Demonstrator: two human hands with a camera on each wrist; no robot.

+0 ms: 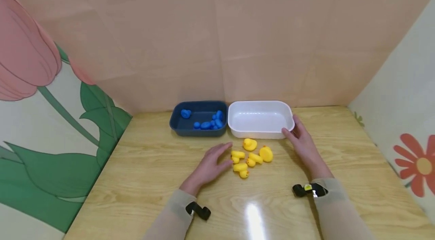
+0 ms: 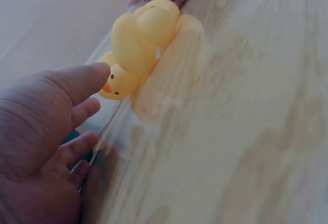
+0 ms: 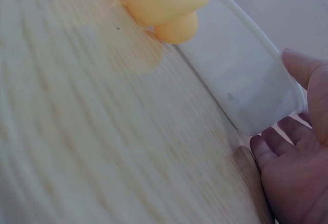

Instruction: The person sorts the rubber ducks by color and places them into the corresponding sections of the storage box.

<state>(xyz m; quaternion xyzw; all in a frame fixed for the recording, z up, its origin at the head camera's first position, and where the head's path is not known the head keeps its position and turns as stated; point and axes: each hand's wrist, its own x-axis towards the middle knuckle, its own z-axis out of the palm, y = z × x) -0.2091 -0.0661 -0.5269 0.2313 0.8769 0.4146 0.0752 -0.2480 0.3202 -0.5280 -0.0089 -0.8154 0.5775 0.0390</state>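
Several yellow rubber ducks (image 1: 249,144) lie in a loose cluster on the table, some tipped over. My left hand (image 1: 211,164) is beside the cluster's left edge, thumb and fingers apart and nothing held. In the left wrist view its thumb is close to a duck's (image 2: 122,83) beak; contact cannot be told. A white tray (image 1: 259,135) with a bare inside stands behind the ducks. At its right front corner my right hand (image 1: 302,143) holds it, thumb at the rim and fingers around the end, as the right wrist view shows the tray (image 3: 246,80).
Left of the white tray, and close beside it, stands a dark blue tray (image 1: 198,133) with several small blue pieces (image 1: 205,125) inside. Behind both trays rises a pinkish covered wall (image 1: 217,43). Flower-printed panels flank the wooden table (image 1: 136,179).
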